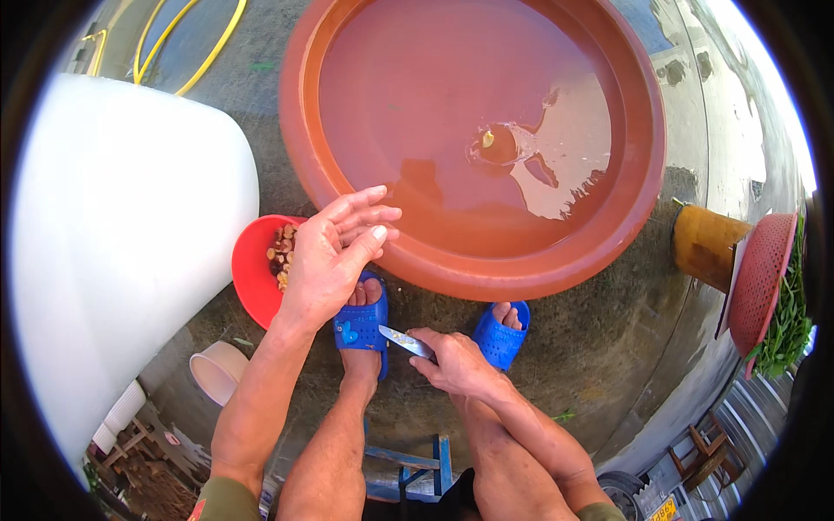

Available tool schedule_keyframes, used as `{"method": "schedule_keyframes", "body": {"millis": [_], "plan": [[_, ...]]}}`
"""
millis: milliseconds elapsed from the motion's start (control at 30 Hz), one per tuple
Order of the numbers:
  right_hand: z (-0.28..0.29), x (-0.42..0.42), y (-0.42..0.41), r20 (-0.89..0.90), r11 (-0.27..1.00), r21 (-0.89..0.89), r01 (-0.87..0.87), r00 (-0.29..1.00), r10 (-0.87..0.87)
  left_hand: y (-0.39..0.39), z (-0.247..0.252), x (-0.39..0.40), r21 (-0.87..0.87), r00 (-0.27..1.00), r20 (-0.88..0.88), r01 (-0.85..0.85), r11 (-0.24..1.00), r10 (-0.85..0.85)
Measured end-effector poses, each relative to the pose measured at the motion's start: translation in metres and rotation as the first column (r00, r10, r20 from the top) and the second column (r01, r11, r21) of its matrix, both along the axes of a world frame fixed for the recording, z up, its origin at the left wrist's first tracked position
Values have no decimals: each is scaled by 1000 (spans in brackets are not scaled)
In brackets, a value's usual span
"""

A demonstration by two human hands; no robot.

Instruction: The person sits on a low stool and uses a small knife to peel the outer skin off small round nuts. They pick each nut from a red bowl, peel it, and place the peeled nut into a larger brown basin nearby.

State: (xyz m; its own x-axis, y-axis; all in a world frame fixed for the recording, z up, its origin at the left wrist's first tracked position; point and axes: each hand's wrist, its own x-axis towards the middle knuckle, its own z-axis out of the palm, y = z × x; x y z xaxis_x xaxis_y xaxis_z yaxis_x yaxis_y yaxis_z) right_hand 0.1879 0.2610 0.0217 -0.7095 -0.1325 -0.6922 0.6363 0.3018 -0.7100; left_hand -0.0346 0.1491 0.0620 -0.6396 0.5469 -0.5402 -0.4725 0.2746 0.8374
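My left hand (339, 251) is raised with its fingers apart and nothing in it, over the near left rim of a large brown basin (495, 277) of water. In my right hand (449, 358) is a knife (407, 341), its blade pointing left, with small bits stuck on it, above the ground between my feet. Beneath my left wrist stands a red bucket (251, 273) holding small brown and yellowish pieces, partly hidden by the hand. A small pale yellow piece (488, 139) lies in the basin's water, with ripples around it.
A large white container (137, 215) stands at left, a small whitish tub (218, 371) near it. A yellow hose (221, 45) loops at upper left. At right, a pink perforated basket (762, 280) and green leaves (785, 319) sit by a yellowish cylindrical object (707, 247). A blue stool (443, 462) is below.
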Motion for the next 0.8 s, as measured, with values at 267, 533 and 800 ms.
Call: {"method": "schedule_keyframes", "body": {"millis": [267,533,800], "plan": [[37,-19,33,-108,957,-275,97,985,-131,41,-33,-31,-203,755,-595,190,960,-275],[13,-23,18,-173,978,120,-168,967,187,98,-102,-84,-822,392,-375,279,497,-840],[-34,20,14,-9,987,146,-69,997,71,-13,-7,-24,-103,497,-859,74,992,-127]]}}
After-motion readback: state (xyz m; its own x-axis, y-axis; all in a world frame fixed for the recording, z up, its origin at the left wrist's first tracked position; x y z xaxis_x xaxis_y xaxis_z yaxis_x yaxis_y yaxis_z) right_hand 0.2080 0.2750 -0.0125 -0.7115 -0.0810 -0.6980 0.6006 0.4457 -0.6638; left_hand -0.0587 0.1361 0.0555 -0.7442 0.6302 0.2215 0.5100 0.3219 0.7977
